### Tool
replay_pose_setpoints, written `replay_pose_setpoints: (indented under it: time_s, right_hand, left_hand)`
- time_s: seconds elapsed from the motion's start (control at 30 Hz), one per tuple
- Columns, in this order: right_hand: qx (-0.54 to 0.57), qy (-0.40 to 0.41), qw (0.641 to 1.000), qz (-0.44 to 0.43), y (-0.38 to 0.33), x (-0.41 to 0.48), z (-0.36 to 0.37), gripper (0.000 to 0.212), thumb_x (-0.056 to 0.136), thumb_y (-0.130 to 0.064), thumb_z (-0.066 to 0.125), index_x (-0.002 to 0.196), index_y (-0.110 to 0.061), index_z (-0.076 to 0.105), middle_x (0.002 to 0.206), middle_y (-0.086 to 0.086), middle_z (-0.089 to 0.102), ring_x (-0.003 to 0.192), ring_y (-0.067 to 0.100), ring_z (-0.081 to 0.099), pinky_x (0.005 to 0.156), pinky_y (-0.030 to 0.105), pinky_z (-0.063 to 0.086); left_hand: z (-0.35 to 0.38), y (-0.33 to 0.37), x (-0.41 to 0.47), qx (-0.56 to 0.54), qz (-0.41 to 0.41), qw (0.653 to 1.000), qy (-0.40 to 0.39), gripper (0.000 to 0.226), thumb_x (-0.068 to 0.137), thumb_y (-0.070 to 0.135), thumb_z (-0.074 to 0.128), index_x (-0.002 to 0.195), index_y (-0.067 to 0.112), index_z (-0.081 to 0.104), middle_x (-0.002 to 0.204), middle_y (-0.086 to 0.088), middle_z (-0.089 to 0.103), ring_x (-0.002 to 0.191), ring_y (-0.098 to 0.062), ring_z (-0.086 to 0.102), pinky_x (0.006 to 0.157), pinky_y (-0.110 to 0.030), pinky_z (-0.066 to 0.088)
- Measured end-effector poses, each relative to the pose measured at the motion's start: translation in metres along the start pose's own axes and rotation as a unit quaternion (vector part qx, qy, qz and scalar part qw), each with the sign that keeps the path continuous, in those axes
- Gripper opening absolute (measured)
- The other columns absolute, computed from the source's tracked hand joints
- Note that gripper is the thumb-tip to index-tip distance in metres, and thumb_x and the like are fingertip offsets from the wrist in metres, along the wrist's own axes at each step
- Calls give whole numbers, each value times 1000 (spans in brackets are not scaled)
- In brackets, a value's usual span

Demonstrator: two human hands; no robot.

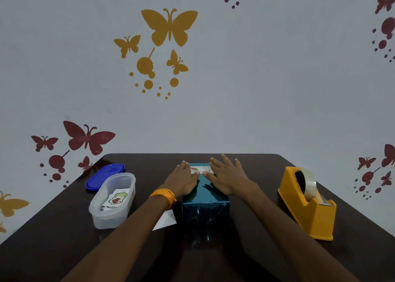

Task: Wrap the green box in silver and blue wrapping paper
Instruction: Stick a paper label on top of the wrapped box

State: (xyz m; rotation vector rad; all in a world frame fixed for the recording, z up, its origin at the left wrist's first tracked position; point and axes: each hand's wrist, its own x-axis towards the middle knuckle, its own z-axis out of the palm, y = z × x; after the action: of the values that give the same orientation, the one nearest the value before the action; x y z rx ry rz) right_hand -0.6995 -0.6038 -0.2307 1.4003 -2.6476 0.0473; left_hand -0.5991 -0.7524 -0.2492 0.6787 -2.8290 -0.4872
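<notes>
The box stands in the middle of the dark table, covered in shiny blue wrapping paper. A pale gift label lies on its top at the far end. My left hand rests flat on the left part of the top, fingers spread, an orange thread band on its wrist. Flat on the right part of the top lies my right hand, also spread. Both thumbs meet near the label's front edge. Neither hand grips anything.
A clear plastic tub with several printed labels stands to the left, its blue lid behind it. A white paper scrap lies by the box's left side. An orange tape dispenser stands on the right. The wall is close behind the table.
</notes>
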Motion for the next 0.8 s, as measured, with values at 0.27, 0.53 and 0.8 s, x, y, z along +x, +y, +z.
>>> replay_pose_setpoints:
  time_s: [0.27,0.53,0.8]
  right_hand:
    - [27,66,997,5,-2,-11,1,49,106,-39,27,90,-14,66,126,6,64,144,21,35,116,61,23]
    - [286,112,948,88,10,-20,8,23,96,-34,54,99,-13,65,98,3,67,86,19,65,64,30,49]
    - [452,105,875,142,-2,-28,24,28,92,-24,66,117,-11,65,110,4,70,82,6,66,56,12,50]
  left_hand:
    - [-6,1,-21,0,43,994,101,42,104,39,37,107,7,64,111,-12,68,84,-20,58,71,-29,45]
    - [-4,3,-34,-155,18,986,60,48,102,44,44,136,12,52,129,-6,62,101,-19,63,84,-28,55]
    - [0,-2,-41,-268,-15,959,87,31,92,22,62,121,11,61,122,-6,67,90,-14,63,57,-9,47]
